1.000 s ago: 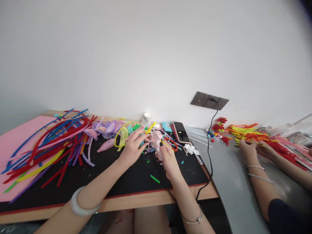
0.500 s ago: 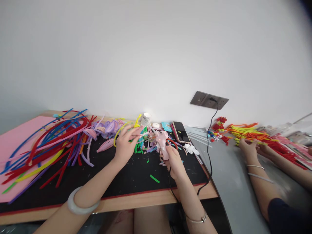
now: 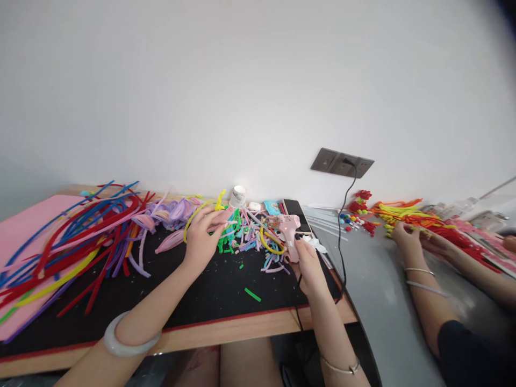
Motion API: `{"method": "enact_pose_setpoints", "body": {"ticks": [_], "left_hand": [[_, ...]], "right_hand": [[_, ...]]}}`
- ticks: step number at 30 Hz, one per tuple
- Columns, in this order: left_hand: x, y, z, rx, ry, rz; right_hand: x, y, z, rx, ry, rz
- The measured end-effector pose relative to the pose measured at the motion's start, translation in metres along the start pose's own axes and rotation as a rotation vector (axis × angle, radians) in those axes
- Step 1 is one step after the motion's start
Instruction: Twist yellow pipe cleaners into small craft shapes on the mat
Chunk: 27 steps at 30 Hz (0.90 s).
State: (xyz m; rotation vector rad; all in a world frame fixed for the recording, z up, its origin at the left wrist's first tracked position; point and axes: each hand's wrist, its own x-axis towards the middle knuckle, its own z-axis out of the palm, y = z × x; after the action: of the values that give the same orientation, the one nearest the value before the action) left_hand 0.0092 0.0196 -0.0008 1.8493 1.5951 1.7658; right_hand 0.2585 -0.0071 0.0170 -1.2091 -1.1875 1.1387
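Observation:
My right hand (image 3: 309,266) is wrapped around the grip of a pink hot glue gun (image 3: 291,242), which has a small red light lit. The gun's nozzle points left, and a black cord hangs below its handle. My left hand (image 3: 202,236) is pinched at the fingertips on a short pink pipe cleaner piece (image 3: 230,222); its full shape is partly hidden by the fingers. Between the two hands lies a heap of cut green, purple and pink pipe cleaner pieces (image 3: 245,236). A yellow pipe cleaner loop (image 3: 271,250) lies beside the gun.
Long red, blue and yellow pipe cleaners (image 3: 88,231) spread over a pink sheet (image 3: 20,226) at left. A white paper cup (image 3: 238,196) and a phone (image 3: 296,210) stand and lie near the wall. At right, a co-worker's hands (image 3: 407,236) handle yellow pipe cleaners. The cord runs to a wall socket (image 3: 342,163).
My right hand has moved the glue gun to the right, away from my left hand. More of the cut pieces and the yellow loop now show. My left hand keeps its pinch.

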Motion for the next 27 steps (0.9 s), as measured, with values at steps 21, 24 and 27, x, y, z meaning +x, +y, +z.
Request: {"method": "enact_pose_setpoints", "body": {"ticks": [21, 24, 27], "left_hand": [[-0.004, 0.012, -0.003, -0.028, -0.086, 0.078], [-0.004, 0.012, -0.003, -0.036, -0.083, 0.072], [-0.004, 0.013, -0.003, -0.038, -0.087, 0.063]], "right_hand": [[0.027, 0.022, -0.097, -1.279, 0.444, -0.223], [0.021, 0.019, -0.095, -1.412, 0.484, -0.076], [0.014, 0.014, -0.087, -1.474, 0.500, 0.083]]}}
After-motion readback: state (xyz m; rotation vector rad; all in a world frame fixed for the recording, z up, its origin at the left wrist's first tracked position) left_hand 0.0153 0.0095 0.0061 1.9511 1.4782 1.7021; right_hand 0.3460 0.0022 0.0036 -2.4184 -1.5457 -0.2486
